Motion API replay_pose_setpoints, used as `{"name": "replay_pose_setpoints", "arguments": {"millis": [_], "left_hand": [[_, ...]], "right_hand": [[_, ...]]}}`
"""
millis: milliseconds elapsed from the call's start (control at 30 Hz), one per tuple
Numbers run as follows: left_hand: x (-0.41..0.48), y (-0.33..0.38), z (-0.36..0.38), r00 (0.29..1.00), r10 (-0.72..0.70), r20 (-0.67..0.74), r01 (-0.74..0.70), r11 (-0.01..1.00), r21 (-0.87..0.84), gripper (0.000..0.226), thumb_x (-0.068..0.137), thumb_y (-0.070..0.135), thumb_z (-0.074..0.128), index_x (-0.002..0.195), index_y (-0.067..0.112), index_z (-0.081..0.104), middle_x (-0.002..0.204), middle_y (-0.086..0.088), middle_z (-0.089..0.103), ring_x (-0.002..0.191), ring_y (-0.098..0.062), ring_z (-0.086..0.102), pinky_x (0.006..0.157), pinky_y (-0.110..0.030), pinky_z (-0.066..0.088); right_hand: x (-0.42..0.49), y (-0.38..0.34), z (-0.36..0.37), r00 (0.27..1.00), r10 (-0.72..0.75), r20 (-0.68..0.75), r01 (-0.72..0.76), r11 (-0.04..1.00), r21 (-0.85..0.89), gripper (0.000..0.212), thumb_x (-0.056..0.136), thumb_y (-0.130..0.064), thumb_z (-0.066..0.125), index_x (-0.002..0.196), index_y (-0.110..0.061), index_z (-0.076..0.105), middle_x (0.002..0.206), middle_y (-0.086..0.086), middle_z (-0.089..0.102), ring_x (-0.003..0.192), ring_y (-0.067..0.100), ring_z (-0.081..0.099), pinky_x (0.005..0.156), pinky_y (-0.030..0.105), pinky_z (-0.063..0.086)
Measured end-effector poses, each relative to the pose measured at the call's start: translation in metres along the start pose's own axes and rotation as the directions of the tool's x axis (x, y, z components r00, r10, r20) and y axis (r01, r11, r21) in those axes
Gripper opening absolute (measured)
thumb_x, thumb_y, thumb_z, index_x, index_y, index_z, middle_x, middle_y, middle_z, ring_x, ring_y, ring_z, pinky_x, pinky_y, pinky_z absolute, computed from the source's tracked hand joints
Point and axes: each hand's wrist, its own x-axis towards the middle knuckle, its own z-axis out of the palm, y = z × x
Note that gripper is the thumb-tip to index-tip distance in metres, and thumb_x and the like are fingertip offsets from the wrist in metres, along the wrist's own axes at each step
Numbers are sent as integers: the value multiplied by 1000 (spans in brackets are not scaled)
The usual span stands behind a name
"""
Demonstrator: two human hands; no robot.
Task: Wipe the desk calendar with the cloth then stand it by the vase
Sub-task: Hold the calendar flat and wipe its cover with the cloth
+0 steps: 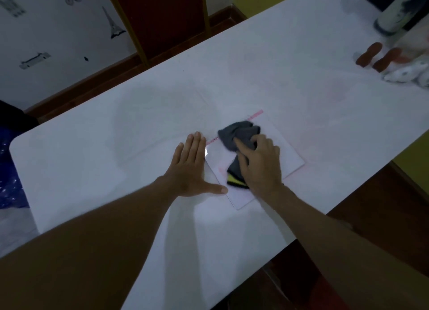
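The desk calendar (pixel 287 156) lies flat on the white table (pixel 255 73), pale with a pink strip along its far edge. My right hand (pixel 262 163) presses a crumpled grey cloth (pixel 239 133) with a yellow patch onto the calendar's face. My left hand (pixel 192 168) rests flat, fingers spread, on the table at the calendar's left edge, thumb touching its near corner. The vase (pixel 394 15), white with dark markings, stands at the table's far right corner, blurred.
Two brown oblong objects (pixel 376 54) and a white patterned item (pixel 406 73) lie near the vase. A dark red chair back (pixel 160 19) stands behind the table. A blue bag (pixel 11 170) sits off the left edge.
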Motion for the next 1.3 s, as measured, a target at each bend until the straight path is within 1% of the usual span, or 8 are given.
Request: {"name": "replay_pose_setpoints", "arguments": {"millis": [100,233,400,567,767,967,1133,1300], "left_hand": [[0,2,-2,1000,-6,14,6,1000,-1,153,49,108,31,148,15,-38,159,-4,-43,145,-21,-42,123,-45,-16],[-1,0,-2,1000,-12,11,12,1000,-1,154,49,109,32,148,15,-39,158,-1,-45,143,-17,-45,121,-42,-19],[1,1,-3,1000,-1,27,1,1000,1,154,49,107,34,151,16,-36,158,-2,-45,142,-18,-45,120,-41,-21],[-1,0,-1,1000,-10,2,10,1000,4,152,51,107,36,150,16,-37,157,0,-46,140,-14,-47,118,-38,-24],[0,-2,3,999,24,-36,-24,999,-23,137,65,102,31,152,17,-32,155,1,-45,143,-15,-43,117,-36,-23],[0,-13,-12,946,66,-317,-108,987,-116,65,103,50,22,159,18,26,168,-7,21,156,-25,14,126,-43,13],[23,-17,-16,966,-4,-259,-2,1000,-26,60,106,47,5,162,28,-3,170,-1,-13,156,-24,-14,125,-44,-7],[26,-22,-1,918,36,-395,4,995,101,59,105,44,-3,162,29,-4,170,0,-10,157,-21,-13,127,-47,-1]], "right_hand": [[10,18,-8,993,-111,34,112,994,-17,32,91,-22,62,122,-29,68,100,10,54,87,29,47,71,36,31],[43,18,-6,986,168,-23,-168,986,-9,33,90,-19,57,120,-30,67,103,10,50,94,33,47,79,42,37],[12,22,-10,961,-252,112,247,968,52,37,88,-19,63,122,-29,67,102,9,54,89,28,48,72,37,38],[33,18,-7,999,40,23,-41,998,43,36,88,-17,61,121,-29,68,102,11,52,91,33,48,75,39,36],[18,22,-6,970,-215,111,204,974,97,37,88,-20,64,122,-32,67,101,6,53,88,26,48,71,35,38],[14,21,-6,983,-166,81,161,985,65,36,90,-26,61,125,-35,65,103,4,53,89,25,48,72,35,35],[9,8,-4,995,-85,48,82,995,52,36,90,-24,62,125,-34,66,103,5,54,89,25,47,72,34,34],[-27,-20,4,1000,-17,12,16,998,65,37,87,-20,62,123,-30,67,102,9,54,90,29,47,72,35,34]]}}
